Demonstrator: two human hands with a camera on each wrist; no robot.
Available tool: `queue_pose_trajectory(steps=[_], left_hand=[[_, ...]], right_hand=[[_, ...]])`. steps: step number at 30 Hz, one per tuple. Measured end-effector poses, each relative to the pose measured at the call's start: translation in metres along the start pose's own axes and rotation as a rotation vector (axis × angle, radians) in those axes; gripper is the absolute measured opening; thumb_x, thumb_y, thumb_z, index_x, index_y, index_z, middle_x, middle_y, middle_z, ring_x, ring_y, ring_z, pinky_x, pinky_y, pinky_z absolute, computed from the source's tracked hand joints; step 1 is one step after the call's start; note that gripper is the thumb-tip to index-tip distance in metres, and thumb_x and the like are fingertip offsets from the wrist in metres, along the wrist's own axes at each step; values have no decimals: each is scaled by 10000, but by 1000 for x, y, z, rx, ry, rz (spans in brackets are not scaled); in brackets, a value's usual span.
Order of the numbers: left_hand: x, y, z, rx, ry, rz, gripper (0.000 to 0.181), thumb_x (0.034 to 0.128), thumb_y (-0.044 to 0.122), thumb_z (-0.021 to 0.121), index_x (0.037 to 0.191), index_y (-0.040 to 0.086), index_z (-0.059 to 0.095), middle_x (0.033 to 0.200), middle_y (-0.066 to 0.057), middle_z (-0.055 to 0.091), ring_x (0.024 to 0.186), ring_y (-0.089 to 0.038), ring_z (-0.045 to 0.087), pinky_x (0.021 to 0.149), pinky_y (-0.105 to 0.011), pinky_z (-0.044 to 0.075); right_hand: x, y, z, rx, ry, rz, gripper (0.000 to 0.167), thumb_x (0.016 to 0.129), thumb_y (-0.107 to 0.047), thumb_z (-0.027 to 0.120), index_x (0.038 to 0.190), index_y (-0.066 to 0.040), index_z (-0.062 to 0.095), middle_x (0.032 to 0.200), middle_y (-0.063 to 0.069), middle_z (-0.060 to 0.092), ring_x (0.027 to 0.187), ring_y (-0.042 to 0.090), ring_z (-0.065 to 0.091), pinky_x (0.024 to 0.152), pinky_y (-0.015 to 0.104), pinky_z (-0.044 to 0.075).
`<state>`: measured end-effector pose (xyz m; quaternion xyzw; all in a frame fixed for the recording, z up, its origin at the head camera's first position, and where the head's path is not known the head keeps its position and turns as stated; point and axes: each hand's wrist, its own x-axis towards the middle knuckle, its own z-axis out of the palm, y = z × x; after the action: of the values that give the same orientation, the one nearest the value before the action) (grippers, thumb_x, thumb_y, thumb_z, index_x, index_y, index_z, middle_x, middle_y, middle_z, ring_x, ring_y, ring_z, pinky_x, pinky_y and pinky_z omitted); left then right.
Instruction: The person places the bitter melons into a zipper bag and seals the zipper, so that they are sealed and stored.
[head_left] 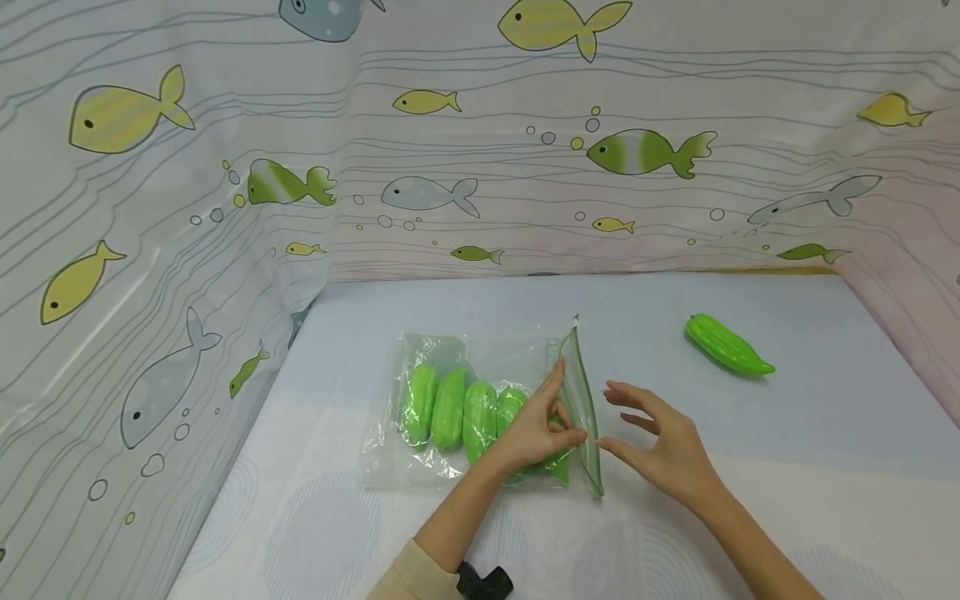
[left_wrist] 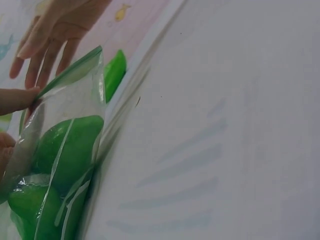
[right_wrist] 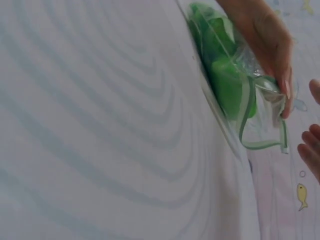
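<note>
Beige sleeve [head_left: 420, 573] is sitting nearest. I'm pinching the gaping zip bag [head_left: 581, 392] with my left hand [head_left: 531, 429], green veggies [head_left: 448, 410] inside lying under and left. Right hand [head_left: 670, 454] is hovering spread just beside, table [head_left: 817, 417] stretching rightward, loose veggie [head_left: 726, 345] lying short of its far edge.

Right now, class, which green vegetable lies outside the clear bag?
The lone green vegetable on the table, beyond the right hand; the other green vegetables all lie inside the clear bag.
</note>
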<state>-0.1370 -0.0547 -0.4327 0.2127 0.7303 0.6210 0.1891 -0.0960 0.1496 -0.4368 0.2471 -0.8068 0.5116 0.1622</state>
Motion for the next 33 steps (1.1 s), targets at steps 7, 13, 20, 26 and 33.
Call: queue_pose_trajectory(steps=[7, 13, 20, 26, 33], left_hand=[[-2, 4, 0, -3, -5, 8, 999, 815, -99, 694, 1525, 2, -2, 744, -62, 546, 703, -112, 571, 701, -210, 566], [-2, 4, 0, 6, -10, 6, 994, 823, -90, 692, 1524, 2, -6, 745, -75, 547, 687, -116, 585, 690, -190, 558], [0, -1, 0, 28, -11, 10, 1001, 815, -94, 697, 1519, -16, -11, 750, -92, 560, 688, -104, 589, 709, -220, 571], [5, -23, 2, 30, 9, -6, 1035, 813, -70, 716, 1543, 83, -3, 746, -44, 562, 680, -90, 591, 705, -227, 573], [7, -28, 2, 13, 22, 2, 1052, 802, -51, 736, 1552, 113, 17, 739, -48, 566, 664, -99, 616, 707, -267, 585]], right_hand=[[-2, 15, -4, -8, 0, -12, 810, 617, 43, 872, 1344, -46, 527, 1222, 101, 623, 1120, 115, 583, 846, 244, 543], [-1, 16, -10, -21, 0, -11, 794, 630, 39, 865, 1345, -46, 530, 1218, 97, 626, 1128, 71, 573, 849, 246, 540], [0, 16, -16, -35, 12, -36, 807, 608, 46, 874, 1336, -33, 536, 1187, 125, 636, 1124, 40, 569, 844, 222, 536], [-1, 20, -21, -51, 25, -35, 820, 587, 66, 880, 1328, -29, 544, 1189, 131, 637, 1121, 55, 575, 852, 208, 529], [0, 23, -32, -58, 27, -26, 783, 562, 84, 886, 1278, -16, 584, 1221, 149, 628, 1162, 65, 558, 896, 198, 504]])
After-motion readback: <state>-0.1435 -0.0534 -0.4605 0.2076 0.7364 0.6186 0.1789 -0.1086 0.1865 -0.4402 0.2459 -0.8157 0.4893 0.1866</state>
